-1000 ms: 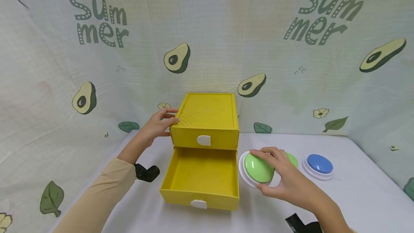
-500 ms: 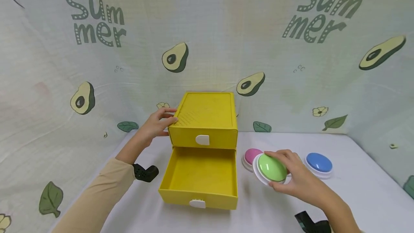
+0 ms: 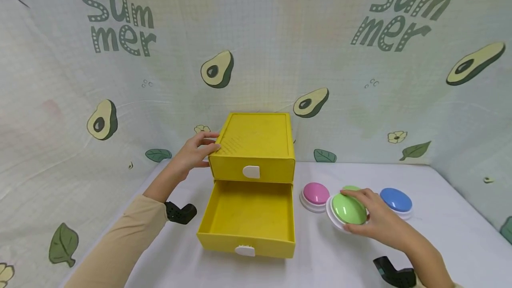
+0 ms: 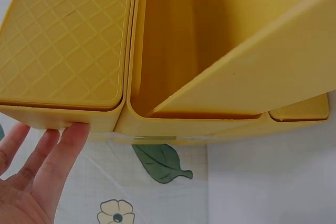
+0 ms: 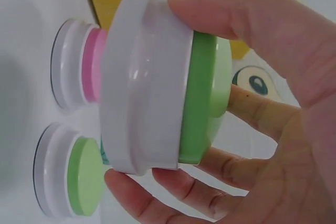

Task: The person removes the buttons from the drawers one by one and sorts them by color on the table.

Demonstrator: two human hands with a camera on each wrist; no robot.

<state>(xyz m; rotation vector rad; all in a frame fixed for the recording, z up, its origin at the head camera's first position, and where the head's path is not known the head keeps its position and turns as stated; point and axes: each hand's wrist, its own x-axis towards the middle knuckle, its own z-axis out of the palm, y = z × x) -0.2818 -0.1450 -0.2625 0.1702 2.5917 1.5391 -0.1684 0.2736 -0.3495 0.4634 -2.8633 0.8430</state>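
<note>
With the held green button [image 3: 349,209] as the clock's centre in the head view, a hand could pass over the bench [image 3: 328,261] between six and seven o'clock. The rear green button [image 3: 351,187] stands in the way at twelve, the pink button [image 3: 316,194] near ten. Between the pink one and the open drawer [image 3: 224,244] at nine runs only a narrow gap. The right grip [image 3: 374,214] and blue button [image 3: 396,200] obstruct three. The drawer admits entry from above; the upper drawer [image 3: 280,171] roofs its twelve-o'clock end.
</note>
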